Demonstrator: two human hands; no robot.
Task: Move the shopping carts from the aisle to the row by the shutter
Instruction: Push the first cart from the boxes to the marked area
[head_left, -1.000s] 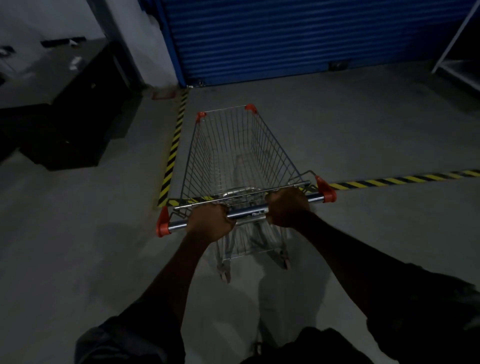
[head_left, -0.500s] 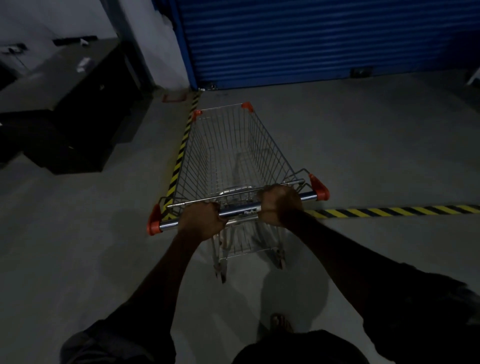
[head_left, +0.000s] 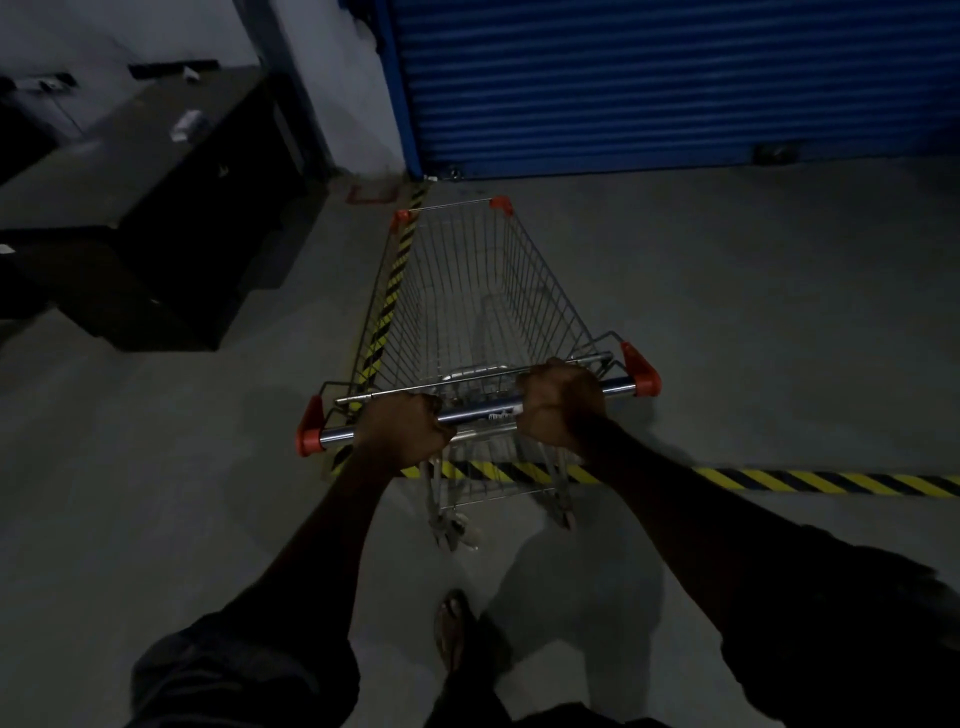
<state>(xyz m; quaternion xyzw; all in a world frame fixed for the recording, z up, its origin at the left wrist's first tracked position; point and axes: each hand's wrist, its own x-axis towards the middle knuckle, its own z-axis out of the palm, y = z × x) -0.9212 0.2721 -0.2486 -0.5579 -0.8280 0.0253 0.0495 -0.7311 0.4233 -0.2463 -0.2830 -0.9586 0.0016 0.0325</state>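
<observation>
Cart (head_left: 545, 301) over hazard tape (head_left: 779, 479), floor (head_left: 727, 291) to right

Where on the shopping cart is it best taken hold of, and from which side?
The handle bar at the near end of the shopping cart, from behind, overhand. It is a round bar running across the cart between orange end caps, with room for both hands. The left hand and right hand wrap it, spaced either side of its middle, which should help steering.

A dim shop loading area: a blue roller shutter (head_left: 675, 88), yellow-black hazard tape (head_left: 810, 480) on a concrete floor (head_left: 727, 312) (bare, grey), a wire shopping cart (head_left: 467, 312).
</observation>
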